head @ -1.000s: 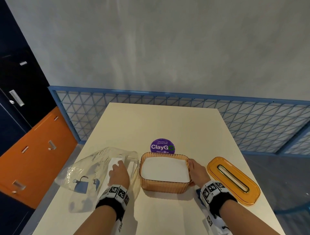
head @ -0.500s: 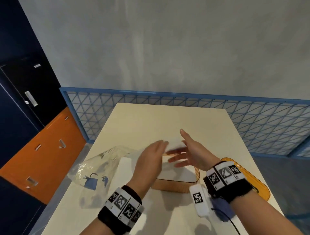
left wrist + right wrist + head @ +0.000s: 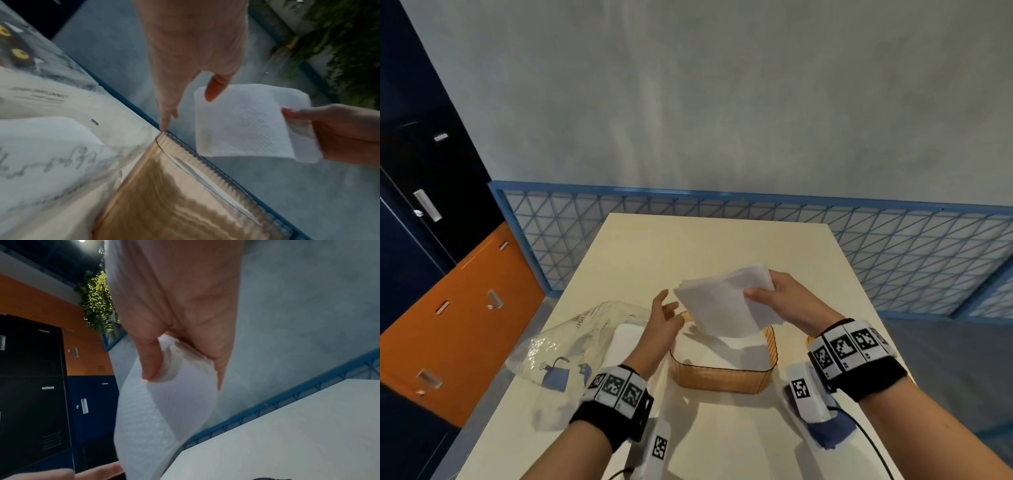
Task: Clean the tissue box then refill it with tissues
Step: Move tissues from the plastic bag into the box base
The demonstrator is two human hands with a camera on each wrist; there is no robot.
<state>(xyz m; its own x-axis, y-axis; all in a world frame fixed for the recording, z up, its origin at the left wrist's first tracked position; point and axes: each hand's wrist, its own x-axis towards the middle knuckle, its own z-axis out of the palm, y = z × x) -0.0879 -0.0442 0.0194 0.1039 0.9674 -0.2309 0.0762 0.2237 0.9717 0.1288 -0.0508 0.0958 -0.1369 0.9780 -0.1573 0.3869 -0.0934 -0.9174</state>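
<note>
The orange see-through tissue box (image 3: 722,378) stands open on the table, lid off. My right hand (image 3: 763,287) pinches a stack of white tissues (image 3: 722,305) by its right edge and holds it tilted above the box. The thumb lies on top (image 3: 152,361) and the stack (image 3: 164,410) droops below it. My left hand (image 3: 664,310) hovers with straight fingers just left of the stack; whether it touches is unclear. In the left wrist view the left hand (image 3: 185,81) is beside the stack (image 3: 242,121), above the box's corner (image 3: 185,186).
A clear plastic bag (image 3: 582,339) with more white tissues lies left of the box. A sliver of the orange lid (image 3: 810,341) shows behind my right wrist. The cream table (image 3: 705,250) runs to a blue mesh railing (image 3: 722,202). Orange and dark lockers stand at the left.
Both hands left the box's sides and rose. The right hand now holds the tissue stack above the box, where it lay before; the left hand came up beside it.
</note>
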